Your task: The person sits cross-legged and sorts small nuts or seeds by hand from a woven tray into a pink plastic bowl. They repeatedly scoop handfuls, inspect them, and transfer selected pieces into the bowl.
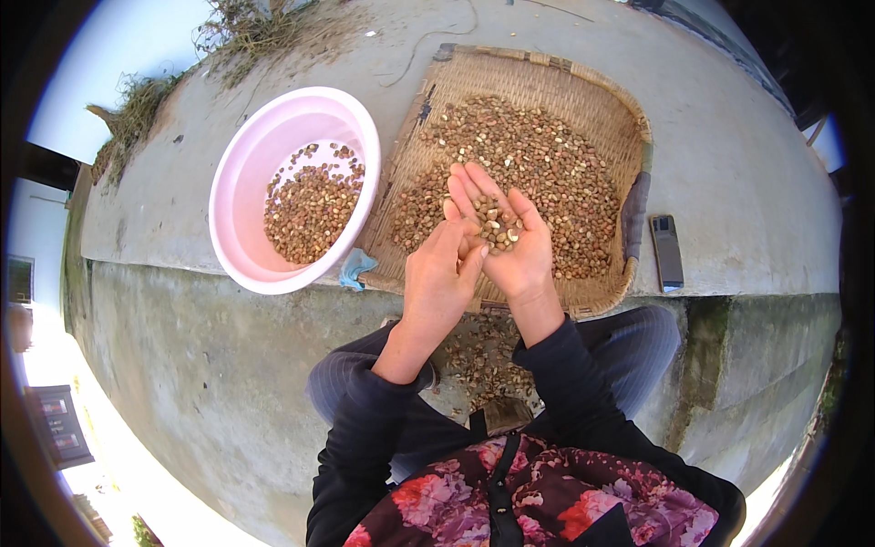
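My right hand (521,256) is cupped palm up over the woven basket tray and holds a small handful of brown beans or nuts (497,225). From the left, my left hand (446,263) meets it, thumb and fingertips drawn together at the edge of that handful. Whether a single bean sits between those fingertips is hidden. Under both hands, the shallow basket tray (478,72) carries a wide spread of the same beans (567,184), some paler than others. To its left stands a pink plastic basin (239,184) with a heap of similar beans (311,215) in it.
A smartphone (666,253) lies on the concrete ledge (738,225) right of the tray. A blue scrap of cloth or plastic (357,268) sits between basin and tray. Husks or fragments (485,355) litter the ground between my legs. Dried plants (137,123) lean at the far left.
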`<state>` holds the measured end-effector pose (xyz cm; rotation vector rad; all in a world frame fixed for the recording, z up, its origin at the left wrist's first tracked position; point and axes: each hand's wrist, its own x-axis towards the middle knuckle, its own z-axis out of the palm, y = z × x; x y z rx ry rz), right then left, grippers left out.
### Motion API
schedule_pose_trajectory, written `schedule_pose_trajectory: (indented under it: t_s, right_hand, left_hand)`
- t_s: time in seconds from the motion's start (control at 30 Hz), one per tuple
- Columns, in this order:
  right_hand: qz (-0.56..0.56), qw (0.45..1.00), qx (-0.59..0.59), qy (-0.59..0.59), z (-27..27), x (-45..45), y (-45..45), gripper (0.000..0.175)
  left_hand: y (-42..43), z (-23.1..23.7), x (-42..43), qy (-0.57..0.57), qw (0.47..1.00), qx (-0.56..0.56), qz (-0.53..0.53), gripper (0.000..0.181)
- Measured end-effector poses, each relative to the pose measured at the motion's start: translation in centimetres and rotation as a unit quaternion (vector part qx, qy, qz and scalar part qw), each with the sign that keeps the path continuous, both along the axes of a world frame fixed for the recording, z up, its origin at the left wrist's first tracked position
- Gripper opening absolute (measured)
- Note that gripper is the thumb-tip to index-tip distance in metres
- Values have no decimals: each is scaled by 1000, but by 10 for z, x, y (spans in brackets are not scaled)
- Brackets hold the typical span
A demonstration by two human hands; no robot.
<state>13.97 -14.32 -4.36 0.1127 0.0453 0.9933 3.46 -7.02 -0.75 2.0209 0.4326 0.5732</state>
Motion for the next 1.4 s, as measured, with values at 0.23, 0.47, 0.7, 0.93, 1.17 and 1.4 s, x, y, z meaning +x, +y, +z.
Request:
schedule_pose_trajectory:
  t_s: [0.23,0.47,0.7,0.93,1.17,1.4]
  right_hand:
    - [-2,1000,-23,10,3,-5,2,58]
    - [-1,999,-23,29,4,-5,1,56]
    - [0,998,13,57,4,-2,-1,56]
    - [1,998,2,60,11,9,-10,56]
    - [55,998,8,21,5,-3,-10,56]
    - [62,996,-54,31,14,-7,-8,57]
  left_hand:
    - [3,-4,0,-8,999,43,11,19]
    - [3,-4,0,1,1000,24,2,14]
    - [8,-6,-1,-10,995,-90,-30,9]
    - [32,34,-20,213,901,-174,-336,17]
    - [25,15,-7,-17,991,122,-47,23]
    - [28,7,-7,12,995,89,-54,15]
